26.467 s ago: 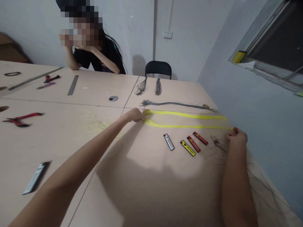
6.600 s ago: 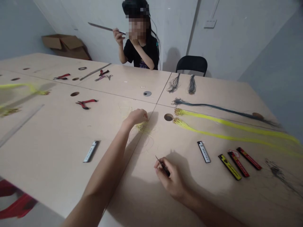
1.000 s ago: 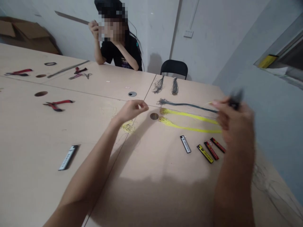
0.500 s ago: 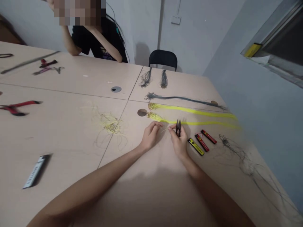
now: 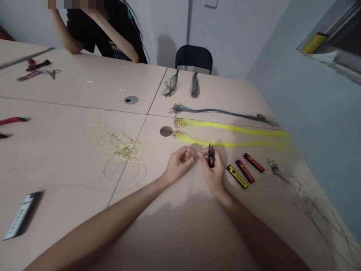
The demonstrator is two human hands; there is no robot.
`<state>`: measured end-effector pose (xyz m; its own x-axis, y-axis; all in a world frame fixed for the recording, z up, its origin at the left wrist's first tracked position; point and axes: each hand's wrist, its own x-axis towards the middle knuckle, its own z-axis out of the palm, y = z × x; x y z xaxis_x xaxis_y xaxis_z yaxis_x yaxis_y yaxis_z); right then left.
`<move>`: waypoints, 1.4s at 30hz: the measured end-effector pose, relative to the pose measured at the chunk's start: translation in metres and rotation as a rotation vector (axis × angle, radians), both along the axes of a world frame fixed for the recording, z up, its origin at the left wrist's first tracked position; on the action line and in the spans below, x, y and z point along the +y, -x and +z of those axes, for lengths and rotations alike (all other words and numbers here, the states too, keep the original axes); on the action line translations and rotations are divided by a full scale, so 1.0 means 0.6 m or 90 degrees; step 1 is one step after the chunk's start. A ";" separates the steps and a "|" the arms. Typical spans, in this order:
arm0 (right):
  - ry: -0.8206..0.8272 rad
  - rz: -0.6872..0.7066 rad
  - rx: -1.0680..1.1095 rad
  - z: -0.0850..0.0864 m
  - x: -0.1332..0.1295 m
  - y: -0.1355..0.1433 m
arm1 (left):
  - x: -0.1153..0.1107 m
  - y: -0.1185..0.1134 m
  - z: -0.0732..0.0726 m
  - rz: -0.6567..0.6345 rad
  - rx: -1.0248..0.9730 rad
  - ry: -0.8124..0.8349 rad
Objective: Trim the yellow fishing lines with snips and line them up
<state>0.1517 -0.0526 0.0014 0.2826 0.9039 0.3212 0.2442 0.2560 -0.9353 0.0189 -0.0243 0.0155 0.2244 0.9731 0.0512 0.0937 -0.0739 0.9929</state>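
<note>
My right hand (image 5: 213, 169) is closed around thread snips (image 5: 211, 155), blades pointing away from me. Its thumb and forefinger also pinch a tiny piece of yellow thread (image 5: 198, 153). My left hand (image 5: 180, 163) is closed in a pinch at the same thread, its fingertips meeting those of the right. Just beyond the hands lie two bundles of yellow thread (image 5: 234, 130) with looped ends. A dark grey thread bundle (image 5: 217, 111) stretches out behind them. To the left is a loose tangle of yellow thread (image 5: 124, 146).
Right of my hands lie a yellow lighter-like case (image 5: 237, 176) and two red ones (image 5: 254, 162), with a dark thread tangle (image 5: 293, 184) beyond. A white-and-black box cutter-like item (image 5: 21, 216) is at lower left. Across the table (image 5: 70, 150) sits a person (image 5: 104, 34) beside a black chair (image 5: 194, 56).
My left hand has come to the right hand, and their fingertips now meet at the thread. The view has tilted down and shifted slightly right.
</note>
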 end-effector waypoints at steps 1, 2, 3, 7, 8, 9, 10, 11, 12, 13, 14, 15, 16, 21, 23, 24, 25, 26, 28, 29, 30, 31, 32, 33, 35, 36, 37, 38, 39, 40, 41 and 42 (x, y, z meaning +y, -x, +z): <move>-0.007 0.002 0.004 0.001 0.000 0.000 | 0.000 0.000 0.000 -0.001 -0.001 0.001; -0.014 0.003 0.008 0.001 0.000 0.000 | 0.000 0.000 0.000 -0.002 -0.003 0.001; -0.021 0.002 0.011 0.002 0.000 0.001 | 0.000 0.001 -0.001 -0.005 -0.005 -0.001; -0.041 -0.005 -0.010 0.002 -0.001 0.000 | 0.000 0.003 -0.007 -0.018 -0.012 -0.022; -0.047 -0.003 -0.015 0.001 -0.001 0.000 | 0.000 0.003 -0.009 -0.020 -0.015 -0.026; -0.053 -0.001 -0.019 0.001 -0.001 0.000 | 0.000 0.003 -0.010 -0.020 -0.018 -0.030; -0.056 0.001 -0.021 0.000 -0.001 0.000 | 0.000 0.003 -0.011 -0.020 -0.021 -0.032; -0.059 0.003 -0.023 -0.001 -0.001 0.000 | 0.000 0.003 -0.012 -0.021 -0.023 -0.034; -0.058 0.003 -0.025 -0.001 -0.001 0.000 | 0.001 0.003 -0.012 -0.023 -0.024 -0.036; -0.057 0.004 -0.026 -0.002 -0.001 0.000 | 0.001 0.002 -0.012 -0.026 -0.024 -0.038; -0.055 0.005 -0.026 -0.002 -0.001 0.000 | 0.001 0.002 -0.011 -0.029 -0.022 -0.039; -0.054 0.007 -0.026 -0.002 -0.001 0.000 | 0.000 0.002 -0.010 -0.029 -0.019 -0.040; -0.054 0.008 -0.027 -0.001 -0.002 0.001 | 0.000 0.002 -0.008 -0.027 -0.018 -0.041; -0.044 0.005 -0.041 0.004 -0.003 0.001 | 0.001 0.002 -0.006 0.001 -0.032 -0.033; -0.039 0.014 -0.042 0.006 -0.003 0.001 | 0.002 0.002 -0.006 0.010 -0.044 -0.034; -0.037 0.019 -0.042 0.006 -0.003 0.001 | 0.002 0.002 -0.006 0.014 -0.049 -0.033; -0.033 0.024 -0.040 0.007 -0.003 0.002 | 0.002 0.001 -0.006 0.016 -0.056 -0.032; -0.029 0.029 -0.037 0.007 -0.003 0.002 | 0.002 0.001 -0.006 0.017 -0.061 -0.029; -0.020 0.039 -0.026 0.008 -0.003 0.002 | 0.002 0.000 -0.006 0.015 -0.067 -0.026; -0.016 0.044 -0.021 0.008 -0.003 0.003 | 0.002 0.000 -0.006 0.012 -0.069 -0.026; -0.014 0.048 -0.018 0.008 -0.003 0.003 | 0.001 0.000 -0.007 0.008 -0.074 -0.024; -0.013 0.053 -0.016 0.008 -0.003 0.003 | 0.001 -0.001 -0.007 0.003 -0.080 -0.022; -0.013 0.059 -0.015 0.008 -0.003 0.003 | 0.001 -0.001 -0.008 -0.001 -0.088 -0.019; -0.013 0.066 -0.014 0.007 -0.003 0.003 | 0.000 -0.001 -0.008 -0.004 -0.097 -0.016; -0.012 0.080 -0.011 0.005 -0.003 0.003 | 0.000 -0.001 -0.010 -0.013 -0.108 -0.013; -0.011 0.086 -0.009 0.003 -0.003 0.002 | 0.000 -0.001 -0.010 -0.017 -0.112 -0.011; -0.010 0.089 -0.007 0.002 -0.002 0.002 | 0.000 -0.001 -0.011 -0.020 -0.116 -0.008; -0.010 0.091 -0.005 0.000 -0.002 0.001 | -0.001 -0.001 -0.012 -0.024 -0.121 -0.005; -0.009 0.093 -0.002 -0.002 -0.002 0.001 | -0.001 -0.001 -0.013 -0.028 -0.126 -0.001; -0.008 0.095 0.001 -0.004 -0.002 0.001 | -0.001 -0.001 -0.013 -0.031 -0.135 0.004; -0.006 0.096 0.005 -0.005 -0.002 0.001 | -0.002 -0.001 -0.014 -0.034 -0.146 0.009; -0.005 0.096 0.010 -0.005 -0.002 0.001 | -0.002 -0.001 -0.015 -0.037 -0.159 0.014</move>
<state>0.1510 -0.0538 -0.0018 0.1489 0.9340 0.3247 0.1874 0.2957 -0.9367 0.0197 -0.0254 0.0063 0.2624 0.9606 0.0913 -0.1587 -0.0504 0.9860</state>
